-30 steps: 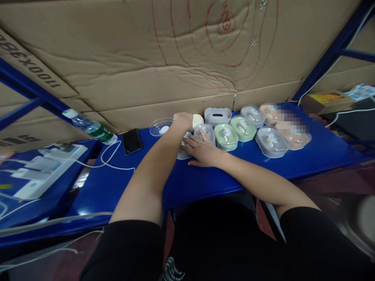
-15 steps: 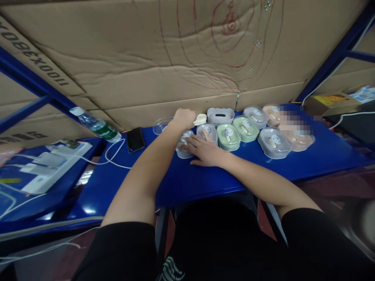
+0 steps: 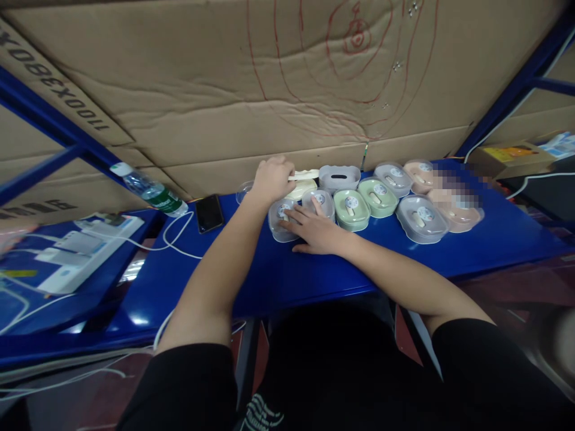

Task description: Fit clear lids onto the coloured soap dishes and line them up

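My left hand (image 3: pixel 273 178) is at the back of the table, its fingers closed around one end of a cream-coloured, wavy-edged flat piece (image 3: pixel 306 175). Below that piece lies a pale yellow oval dish (image 3: pixel 302 190), partly hidden. My right hand (image 3: pixel 320 230) lies with fingers spread across two grey lidded soap boxes, touching the left box (image 3: pixel 283 222) and the right box (image 3: pixel 318 202). Just behind my left hand a clear lid (image 3: pixel 244 191) shows in part. A grey dish with a dark slot (image 3: pixel 338 178) stands right of the cream piece.
Green boxes (image 3: pixel 353 211), grey boxes (image 3: pixel 422 220) and pinkish boxes (image 3: pixel 418 173) with clear lids stand on the right of the blue table (image 3: pixel 278 281). To the left are a phone (image 3: pixel 209 214), a water bottle (image 3: pixel 150 190) and a power strip (image 3: pixel 92 251). Cardboard (image 3: pixel 188 90) walls the back.
My left hand has shifted slightly left and turned, and the cream piece is now lifted edge-on above the pale yellow dish, which has come into view. My right hand has stayed in place.
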A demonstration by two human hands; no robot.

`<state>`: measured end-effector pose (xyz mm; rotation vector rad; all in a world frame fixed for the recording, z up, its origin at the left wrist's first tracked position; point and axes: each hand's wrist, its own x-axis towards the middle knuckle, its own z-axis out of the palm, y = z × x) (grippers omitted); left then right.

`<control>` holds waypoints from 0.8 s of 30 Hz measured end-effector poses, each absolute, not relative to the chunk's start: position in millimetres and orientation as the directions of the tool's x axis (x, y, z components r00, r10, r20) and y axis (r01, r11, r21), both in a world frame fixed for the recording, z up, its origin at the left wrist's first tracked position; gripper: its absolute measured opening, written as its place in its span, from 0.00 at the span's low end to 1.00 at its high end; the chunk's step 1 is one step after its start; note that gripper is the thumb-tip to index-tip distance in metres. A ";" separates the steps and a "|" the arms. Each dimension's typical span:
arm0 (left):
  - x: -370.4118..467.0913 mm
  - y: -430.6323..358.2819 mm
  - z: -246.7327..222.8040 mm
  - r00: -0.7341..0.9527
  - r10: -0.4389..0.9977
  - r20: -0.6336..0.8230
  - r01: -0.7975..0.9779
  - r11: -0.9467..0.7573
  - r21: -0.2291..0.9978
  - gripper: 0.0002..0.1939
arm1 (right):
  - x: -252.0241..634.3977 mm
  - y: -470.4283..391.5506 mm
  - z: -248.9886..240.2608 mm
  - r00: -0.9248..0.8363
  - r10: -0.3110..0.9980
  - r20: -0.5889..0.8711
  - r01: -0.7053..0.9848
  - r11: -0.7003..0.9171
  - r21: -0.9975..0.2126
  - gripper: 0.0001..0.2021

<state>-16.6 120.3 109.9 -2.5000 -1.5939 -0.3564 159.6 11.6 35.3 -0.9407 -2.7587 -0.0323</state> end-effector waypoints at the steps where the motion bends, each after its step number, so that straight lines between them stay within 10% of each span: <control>1: -21.4 116.8 110.6 0.394 0.855 0.336 0.904 -0.427 0.027 0.13 | 159.9 12.0 36.2 -0.763 0.605 0.229 0.609 0.791 -0.061 0.42; 11: -77.2 50.9 76.5 0.073 0.657 0.750 0.702 -0.568 0.430 0.08 | 189.3 31.2 47.2 -0.229 0.575 0.785 0.558 0.739 -0.378 0.23; 15: -83.4 25.0 56.4 0.253 0.608 0.753 0.643 -0.687 0.339 0.07 | 205.1 40.0 49.7 0.053 0.396 0.917 0.404 0.831 -0.382 0.26; 24: -40.6 -12.5 35.4 0.699 0.601 0.388 0.600 -0.788 0.140 0.10 | 213.9 39.7 63.4 -0.170 0.450 0.877 0.516 0.799 -0.310 0.24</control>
